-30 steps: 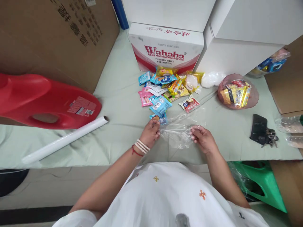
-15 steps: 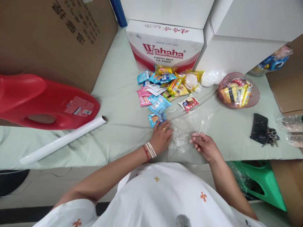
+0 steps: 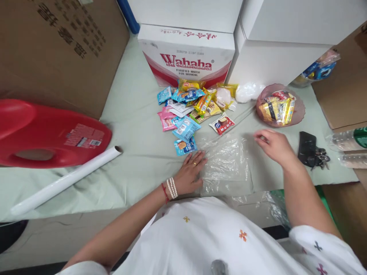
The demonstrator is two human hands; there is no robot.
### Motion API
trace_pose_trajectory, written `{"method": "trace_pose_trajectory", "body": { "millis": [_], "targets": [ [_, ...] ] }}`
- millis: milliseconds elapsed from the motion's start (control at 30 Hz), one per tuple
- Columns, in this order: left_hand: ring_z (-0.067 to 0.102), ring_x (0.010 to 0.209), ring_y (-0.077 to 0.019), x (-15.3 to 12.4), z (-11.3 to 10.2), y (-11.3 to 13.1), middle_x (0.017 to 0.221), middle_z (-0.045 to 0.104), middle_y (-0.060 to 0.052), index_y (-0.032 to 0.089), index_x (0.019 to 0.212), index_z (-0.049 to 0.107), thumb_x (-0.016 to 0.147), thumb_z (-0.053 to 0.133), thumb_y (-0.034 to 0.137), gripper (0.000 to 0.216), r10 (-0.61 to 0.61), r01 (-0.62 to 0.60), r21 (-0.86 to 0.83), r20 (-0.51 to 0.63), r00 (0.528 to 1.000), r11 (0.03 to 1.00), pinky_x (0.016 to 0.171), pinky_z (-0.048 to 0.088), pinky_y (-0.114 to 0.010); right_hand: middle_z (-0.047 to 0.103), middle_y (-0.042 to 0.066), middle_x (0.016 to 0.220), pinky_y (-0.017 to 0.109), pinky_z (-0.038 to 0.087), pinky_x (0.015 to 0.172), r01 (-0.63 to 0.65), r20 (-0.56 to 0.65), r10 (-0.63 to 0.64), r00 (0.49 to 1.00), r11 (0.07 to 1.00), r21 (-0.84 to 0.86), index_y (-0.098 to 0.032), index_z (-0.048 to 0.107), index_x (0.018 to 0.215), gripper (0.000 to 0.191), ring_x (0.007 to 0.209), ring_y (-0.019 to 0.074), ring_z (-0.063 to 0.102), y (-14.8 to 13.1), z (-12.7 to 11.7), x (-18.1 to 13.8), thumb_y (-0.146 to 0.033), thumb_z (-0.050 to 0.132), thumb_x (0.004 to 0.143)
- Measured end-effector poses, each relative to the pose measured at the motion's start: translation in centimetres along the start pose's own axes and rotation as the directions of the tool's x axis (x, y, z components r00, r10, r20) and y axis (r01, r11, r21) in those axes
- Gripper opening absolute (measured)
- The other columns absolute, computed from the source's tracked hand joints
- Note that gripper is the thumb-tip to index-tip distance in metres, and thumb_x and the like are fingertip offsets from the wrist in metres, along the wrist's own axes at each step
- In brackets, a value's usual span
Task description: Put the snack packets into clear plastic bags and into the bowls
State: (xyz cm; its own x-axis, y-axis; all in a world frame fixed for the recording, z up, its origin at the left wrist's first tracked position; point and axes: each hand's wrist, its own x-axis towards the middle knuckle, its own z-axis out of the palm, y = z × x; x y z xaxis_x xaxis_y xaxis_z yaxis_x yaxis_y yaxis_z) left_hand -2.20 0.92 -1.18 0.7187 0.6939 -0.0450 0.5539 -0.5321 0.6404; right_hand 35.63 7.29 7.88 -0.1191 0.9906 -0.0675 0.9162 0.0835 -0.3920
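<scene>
A clear plastic bag [image 3: 225,160] lies spread flat on the cloth-covered table in front of me. My left hand [image 3: 191,172] rests palm down at the bag's left edge, fingers stretched out and open. Just above its fingertips lies a blue snack packet [image 3: 185,146]. To the right of the bag, my right hand [image 3: 272,147] is raised off it with the fingers curled together; whether anything small is between them is hidden. A red-and-white snack packet [image 3: 222,124] lies beyond the bag, near a pile of wrapped snacks [image 3: 186,107].
A pink glass bowl [image 3: 299,109] with snack packets stands at the right, beyond a black case [image 3: 306,149] with keys. A Wahaha carton [image 3: 186,57] stands behind the pile. At left are a red jug [image 3: 57,133] and a white roll [image 3: 69,181].
My right hand has let go of the plastic bag and moved right and away from me. The bag now lies flatter. My left hand has stayed on its left side; the view has shifted slightly.
</scene>
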Motion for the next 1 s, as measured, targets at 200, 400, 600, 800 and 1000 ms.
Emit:
{"method": "trace_pose_trajectory", "body": {
  "millis": [200,400,600,800,1000],
  "targets": [
    [0.029,0.158,-0.025,0.6,0.8,1.6,0.171,0.029,-0.012,0.026,0.16,0.037,0.105,0.038,0.035,0.055,-0.13,0.139,0.103,-0.087,0.988,0.985,0.129,0.021,-0.053,0.04,0.007,0.165,0.034,0.051,0.092,0.359,0.3,-0.289,0.909,0.909,-0.213,-0.028,0.046,0.156,0.074,0.131,0.0298,0.058,-6.8,4.8,10.9,-0.01,0.055,0.085],
    [0.025,0.159,-0.0294,0.4,1.2,2.2,0.173,0.02,-0.017,0.016,0.159,0.038,0.097,0.056,0.04,0.069,-0.164,0.188,0.217,-0.124,0.979,0.958,0.13,0.017,-0.051,0.065,0.015,0.132,0.034,0.05,0.077,0.212,0.205,-0.145,0.968,0.91,-0.358,-0.023,0.06,0.142,0.053,0.102,0.0309,0.068,-5.0,2.5,10.1,-0.028,0.06,0.089],
    [0.024,0.159,-0.0299,0.3,1.0,2.0,0.172,0.024,-0.017,0.014,0.158,0.039,0.094,0.058,0.039,0.071,-0.142,0.164,0.163,-0.136,0.98,0.973,0.13,0.015,-0.053,0.069,0.012,0.112,0.035,0.052,0.076,0.177,0.076,-0.178,0.981,0.984,0.022,-0.02,0.059,0.144,0.06,0.085,0.0245,0.066,-6.5,-0.7,1.0,-0.049,0.066,0.091],
    [0.023,0.16,-0.0331,0.1,0.8,1.1,0.172,0.021,-0.021,0.012,0.163,0.026,0.089,0.063,0.04,0.088,-0.088,0.1,0.086,-0.138,0.987,0.991,0.129,0.017,-0.056,0.062,0.013,0.135,0.035,0.055,0.085,0.203,0.412,-0.185,0.892,0.979,0.0,-0.026,0.053,0.15,0.056,0.107,0.0271,0.069,-11.8,6.2,-3.7,-0.034,0.064,0.095],
    [0.026,0.159,-0.0315,-1.8,-0.9,-0.1,0.169,0.034,-0.014,0.022,0.159,0.036,0.086,0.056,0.023,0.076,0.026,-0.032,-0.028,-0.218,0.976,0.999,0.128,0.023,-0.059,0.043,0.016,0.156,0.044,0.053,0.104,0.248,0.269,-0.289,0.919,0.952,0.177,-0.028,0.039,0.158,0.063,0.135,0.03,0.055,-9.0,6.6,-6.2,-0.033,0.061,0.099]
  ]
}}
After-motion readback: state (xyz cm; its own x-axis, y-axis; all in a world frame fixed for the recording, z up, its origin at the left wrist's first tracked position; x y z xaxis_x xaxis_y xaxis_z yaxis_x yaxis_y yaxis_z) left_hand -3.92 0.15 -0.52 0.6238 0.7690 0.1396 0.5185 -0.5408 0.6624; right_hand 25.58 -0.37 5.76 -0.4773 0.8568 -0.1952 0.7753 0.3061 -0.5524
